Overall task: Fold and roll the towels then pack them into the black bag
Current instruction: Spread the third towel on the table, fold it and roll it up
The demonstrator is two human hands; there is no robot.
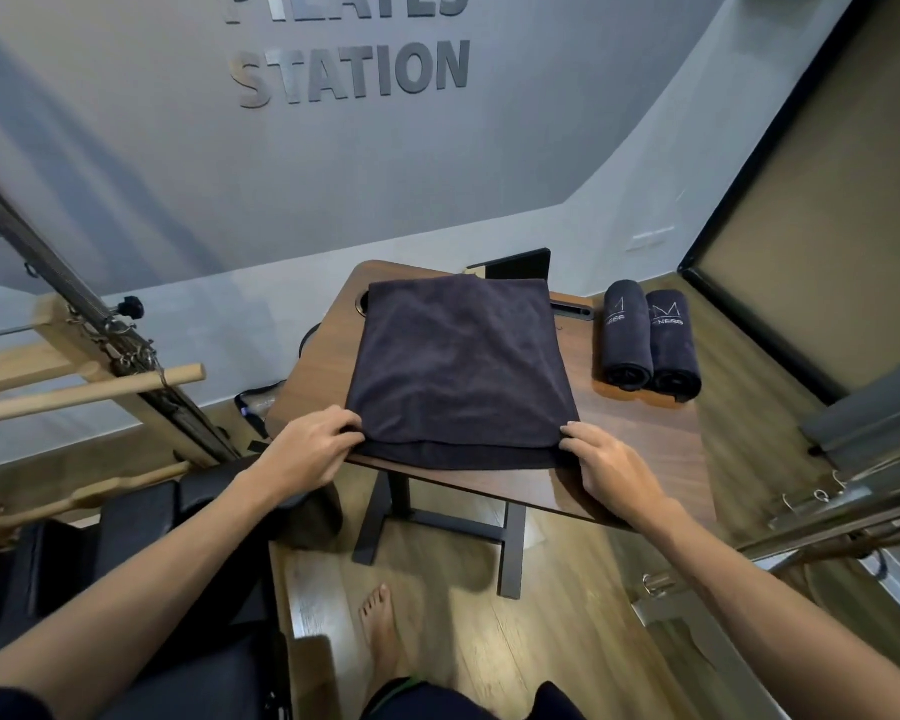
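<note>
Folded dark towel [458, 371] lies flat on wooden table [640, 439]. Left hand [307, 449] and right hand [611, 467] each pinch a near corner. Two rolled towels [650, 340] sit beside it.

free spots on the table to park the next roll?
Bare wood on the brown wooden table: the strip between the flat dark folded towel and the two dark rolled towels, plus the near right corner below the rolls. Crowded: the table's centre under the flat towel, its near corners taken by the left hand and right hand.
</note>
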